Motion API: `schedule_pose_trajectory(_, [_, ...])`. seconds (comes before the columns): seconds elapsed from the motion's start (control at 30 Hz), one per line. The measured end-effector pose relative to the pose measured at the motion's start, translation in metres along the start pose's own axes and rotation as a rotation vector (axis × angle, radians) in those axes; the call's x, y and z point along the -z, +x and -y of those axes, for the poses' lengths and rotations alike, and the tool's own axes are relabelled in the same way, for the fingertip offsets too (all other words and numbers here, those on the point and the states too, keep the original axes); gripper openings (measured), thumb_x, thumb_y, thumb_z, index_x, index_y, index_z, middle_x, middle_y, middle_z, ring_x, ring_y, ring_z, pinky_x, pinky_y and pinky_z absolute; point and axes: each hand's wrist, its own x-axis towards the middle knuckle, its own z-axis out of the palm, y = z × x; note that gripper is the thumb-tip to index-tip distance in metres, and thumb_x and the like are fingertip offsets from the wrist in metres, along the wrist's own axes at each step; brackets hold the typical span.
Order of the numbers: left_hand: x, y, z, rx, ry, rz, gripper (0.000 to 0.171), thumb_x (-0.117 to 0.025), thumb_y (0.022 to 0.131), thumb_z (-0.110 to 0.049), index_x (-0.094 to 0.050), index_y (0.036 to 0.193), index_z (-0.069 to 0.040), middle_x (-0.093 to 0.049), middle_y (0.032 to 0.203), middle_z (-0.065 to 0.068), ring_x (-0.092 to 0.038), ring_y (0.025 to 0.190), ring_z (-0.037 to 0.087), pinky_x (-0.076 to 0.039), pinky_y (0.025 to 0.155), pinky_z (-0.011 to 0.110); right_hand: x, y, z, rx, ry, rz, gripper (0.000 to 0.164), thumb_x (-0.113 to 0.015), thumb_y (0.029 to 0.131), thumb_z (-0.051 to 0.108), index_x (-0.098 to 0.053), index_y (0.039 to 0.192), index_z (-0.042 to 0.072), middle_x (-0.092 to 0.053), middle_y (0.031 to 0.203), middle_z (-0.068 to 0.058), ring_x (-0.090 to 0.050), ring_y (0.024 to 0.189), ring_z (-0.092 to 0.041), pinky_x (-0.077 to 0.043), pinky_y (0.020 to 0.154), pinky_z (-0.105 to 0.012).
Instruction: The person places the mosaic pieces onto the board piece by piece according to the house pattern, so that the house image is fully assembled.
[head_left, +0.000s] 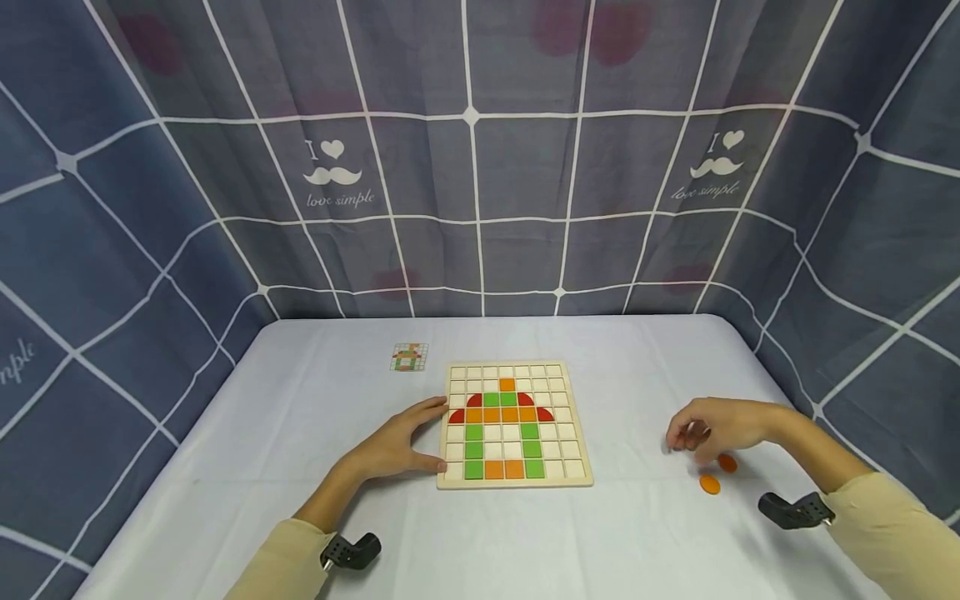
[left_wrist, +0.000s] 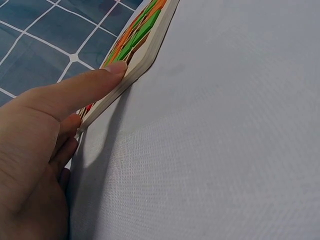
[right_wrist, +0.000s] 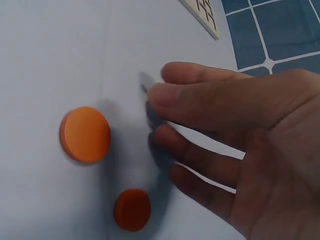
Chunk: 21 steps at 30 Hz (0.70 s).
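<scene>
A square wooden grid board (head_left: 577, 467) lies on the table, with green, orange and red pieces set in its cells as a mushroom-like figure. My left hand (head_left: 393, 446) rests against the board's left side, thumb and fingers spread and fairly straight. In the left wrist view the thumb (left_wrist: 95, 87) touches the board's rim. Well to the right, my right hand (head_left: 723, 425) is low over the table, fingers loosely bent, with no piece visible between them. Beside it lie two orange discs, one nearer me (head_left: 709, 484) and one close under the hand (head_left: 727, 462).
A small pattern card (head_left: 408, 357) with a similar figure lies behind the board, to its left. White cloth covers the table (head_left: 630, 533). A dark blue checked curtain (head_left: 517, 167) stands around the back and sides.
</scene>
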Motion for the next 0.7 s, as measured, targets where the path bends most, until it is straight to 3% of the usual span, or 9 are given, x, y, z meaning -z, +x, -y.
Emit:
schedule_pose_trajectory(0.13, [0.000, 0.000, 0.000, 0.001, 0.001, 0.004, 0.098, -0.091, 0.078, -0.043, -0.045, 0.157, -0.009, -0.032, 0.166, 0.003, -0.023, 0.154, 0.032, -0.024, 0.120, 0.058, -0.001, -0.009, 0.001, -0.047, 0.026, 0.044, 0.035, -0.075, 0.073, -0.010, -0.072, 0.104, 0.006, -0.065, 0.094, -0.006, -0.060, 0.085, -0.017, -0.051, 0.068, -0.025])
schedule_pose_trajectory(0.23, [-0.001, 0.000, 0.001, 0.002, 0.001, 0.002, 0.098, -0.091, 0.077, -0.044, -0.045, 0.157, -0.009, -0.032, 0.166, 0.003, -0.023, 0.154, 0.032, -0.023, 0.121, 0.057, -0.004, -0.014, -0.001, -0.021, 0.007, 0.046, 0.037, -0.077, 0.071, -0.008, -0.072, 0.104, 0.007, -0.064, 0.094, -0.005, -0.058, 0.084, -0.016, -0.050, 0.066, -0.024])
schedule_pose_trajectory(0.5, [-0.001, 0.001, 0.002, -0.003, 0.006, 0.000, 0.097, -0.091, 0.078, -0.043, -0.046, 0.157, -0.009, -0.032, 0.166, 0.003, -0.024, 0.153, 0.031, -0.023, 0.121, 0.057, -0.020, -0.023, -0.017, 0.114, -0.061, -0.042, 0.035, -0.087, 0.076, 0.006, -0.068, 0.104, 0.014, -0.060, 0.098, -0.008, -0.055, 0.086, -0.025, -0.047, 0.063, -0.025])
schedule_pose_trajectory(0.6, [-0.001, 0.001, 0.002, -0.004, 0.006, -0.002, 0.097, -0.090, 0.077, -0.044, -0.046, 0.157, -0.010, -0.032, 0.166, 0.003, -0.024, 0.153, 0.031, -0.023, 0.121, 0.056, -0.024, -0.021, -0.018, 0.120, -0.105, -0.094, 0.033, -0.088, 0.075, 0.006, -0.067, 0.099, 0.015, -0.059, 0.094, -0.003, -0.055, 0.082, -0.022, -0.046, 0.062, -0.025])
schedule_pose_trajectory(0.7, [-0.002, 0.001, 0.001, -0.002, -0.001, -0.002, 0.097, -0.091, 0.077, -0.044, -0.046, 0.157, -0.010, -0.032, 0.166, 0.003, -0.024, 0.153, 0.032, -0.023, 0.121, 0.057, -0.026, -0.018, -0.016, 0.060, -0.081, -0.122, 0.028, -0.085, 0.076, 0.001, -0.066, 0.093, 0.013, -0.058, 0.086, 0.001, -0.054, 0.069, -0.012, -0.044, 0.055, -0.022])
